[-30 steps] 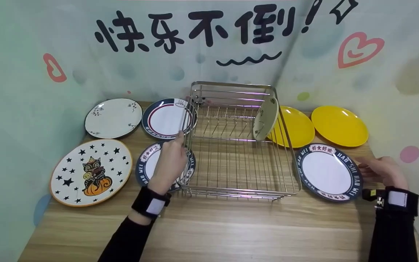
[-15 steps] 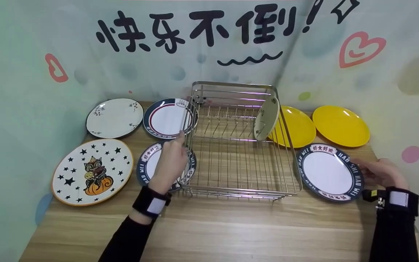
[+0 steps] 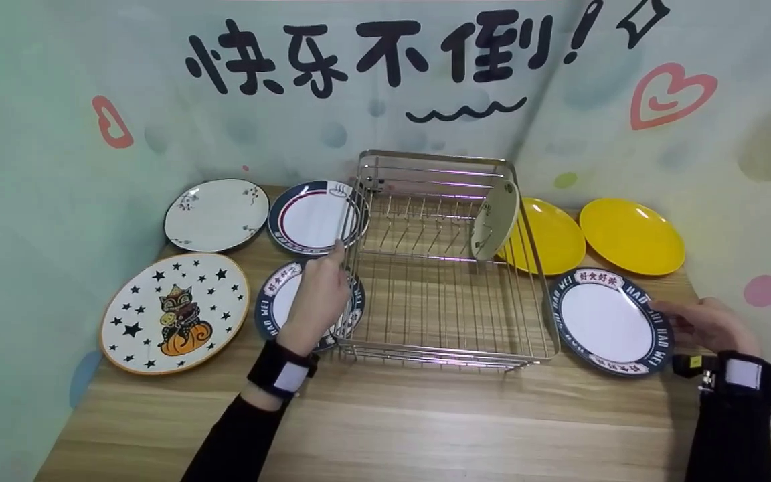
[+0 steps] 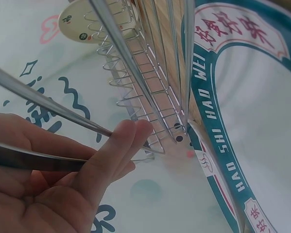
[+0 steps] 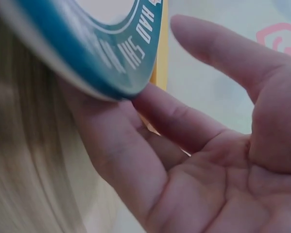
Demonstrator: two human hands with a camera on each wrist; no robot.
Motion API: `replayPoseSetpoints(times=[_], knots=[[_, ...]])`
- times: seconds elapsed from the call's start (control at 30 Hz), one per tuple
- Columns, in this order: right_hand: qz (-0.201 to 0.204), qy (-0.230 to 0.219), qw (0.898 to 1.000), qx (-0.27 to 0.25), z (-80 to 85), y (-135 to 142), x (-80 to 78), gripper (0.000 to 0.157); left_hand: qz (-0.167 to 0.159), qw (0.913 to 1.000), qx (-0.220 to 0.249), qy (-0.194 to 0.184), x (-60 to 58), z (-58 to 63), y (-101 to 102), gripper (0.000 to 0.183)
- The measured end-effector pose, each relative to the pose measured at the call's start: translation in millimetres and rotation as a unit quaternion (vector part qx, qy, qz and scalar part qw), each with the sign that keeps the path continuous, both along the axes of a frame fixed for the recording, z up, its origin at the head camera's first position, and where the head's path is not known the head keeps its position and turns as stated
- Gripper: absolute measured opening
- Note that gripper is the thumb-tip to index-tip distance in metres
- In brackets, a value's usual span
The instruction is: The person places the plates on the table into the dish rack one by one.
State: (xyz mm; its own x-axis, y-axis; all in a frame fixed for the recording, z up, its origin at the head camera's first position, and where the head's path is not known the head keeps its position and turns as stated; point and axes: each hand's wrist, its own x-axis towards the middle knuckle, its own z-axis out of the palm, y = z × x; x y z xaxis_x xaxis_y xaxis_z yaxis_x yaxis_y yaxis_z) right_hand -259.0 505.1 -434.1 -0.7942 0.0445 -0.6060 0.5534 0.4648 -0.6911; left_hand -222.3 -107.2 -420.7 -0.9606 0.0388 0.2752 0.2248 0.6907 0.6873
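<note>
My left hand (image 3: 317, 300) grips the left side rail of a silver wire dish rack (image 3: 439, 158); in the left wrist view thumb and fingers (image 4: 117, 145) close round the metal bars. A pale green plate (image 3: 496, 219) stands on edge at the rack's right end. My right hand (image 3: 713, 323) is at the right edge of a blue-rimmed white plate (image 3: 605, 324) on the table. Seen from the right wrist, the fingers (image 5: 121, 141) reach under the rim (image 5: 121, 80) of that plate, while the thumb (image 5: 208, 43) stays spread apart from it.
Two yellow plates (image 3: 632, 235) lie at the back right. On the left lie a star-and-pumpkin plate (image 3: 175, 313), a white floral plate (image 3: 217, 215), a navy-rimmed plate (image 3: 308, 221) and another blue-rimmed plate (image 3: 280, 304). A printed cloth (image 3: 305, 127) hangs behind the wooden table (image 3: 439, 422).
The head view has shifted slightly, so everything sits a little further right. Both hands keep their places, the left at the rack and the right at the plate's edge.
</note>
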Motion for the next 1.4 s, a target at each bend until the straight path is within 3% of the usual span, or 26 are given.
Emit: replayPoseSetpoints(times=[0.27, 0.73, 1.0, 1.27, 1.4], knots=[[0.031, 0.002, 0.998, 0.051, 0.5, 6, 1.8, 0.033, -0.001, 1.0, -0.008, 0.001, 0.1, -0.1, 2, 0.055], [0.049, 0.008, 0.999, -0.009, 1.3, 5, -0.7, 0.012, -0.001, 0.9999, -0.009, 0.014, 0.6, 0.6, 1, 0.053], [0.072, 0.003, 0.996, -0.05, 6.3, 0, 1.3, 0.011, 0.003, 0.9999, -0.008, 0.014, 0.6, 0.5, 0, 0.053], [0.09, 0.041, 0.995, -0.009, 15.2, -4, 3.8, 0.012, 0.006, 0.9999, -0.005, 0.01, -0.5, -0.6, 0, 0.052], [0.08, 0.053, 0.995, -0.007, 20.1, -3, 6.6, 0.013, 0.005, 0.9999, -0.008, 0.006, -0.8, 0.0, 0, 0.052]])
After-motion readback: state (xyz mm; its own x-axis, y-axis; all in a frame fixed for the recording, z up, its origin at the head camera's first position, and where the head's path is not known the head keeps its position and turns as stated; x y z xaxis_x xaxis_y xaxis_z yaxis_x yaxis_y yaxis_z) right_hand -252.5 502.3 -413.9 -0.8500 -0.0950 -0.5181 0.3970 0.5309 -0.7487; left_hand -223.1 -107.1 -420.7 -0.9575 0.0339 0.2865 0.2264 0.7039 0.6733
